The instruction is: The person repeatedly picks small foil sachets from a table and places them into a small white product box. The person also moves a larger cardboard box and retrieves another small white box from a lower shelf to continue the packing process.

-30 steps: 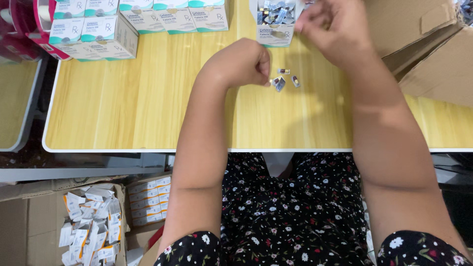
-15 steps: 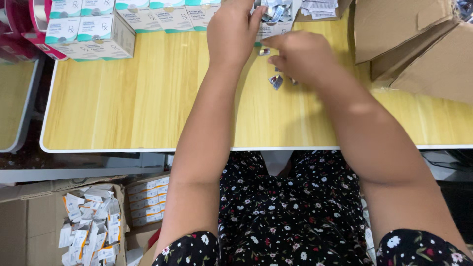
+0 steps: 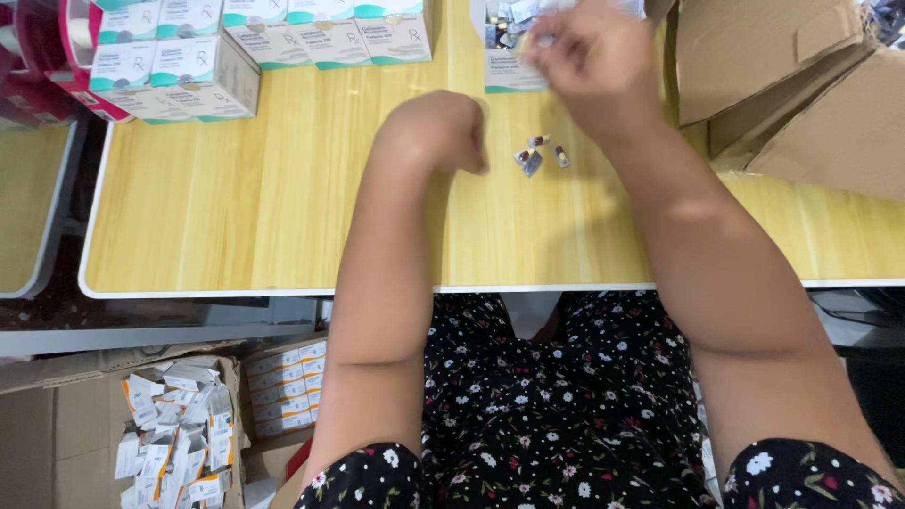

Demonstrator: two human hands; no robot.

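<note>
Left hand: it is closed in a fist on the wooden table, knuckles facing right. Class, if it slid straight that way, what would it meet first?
Probably the small vials lying loose on the wooden table, just right of the left hand. Nothing shows in the gap between them.

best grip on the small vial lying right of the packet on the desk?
Take the small vial across its body, thumb and forefinger on its two long sides, coming straight down from above. It lies flat on the wooden table, so its ends are low and awkward. The right hand is nearer it; a second vial and a clear packet lie close on its left, so keep the grip narrow.
</note>
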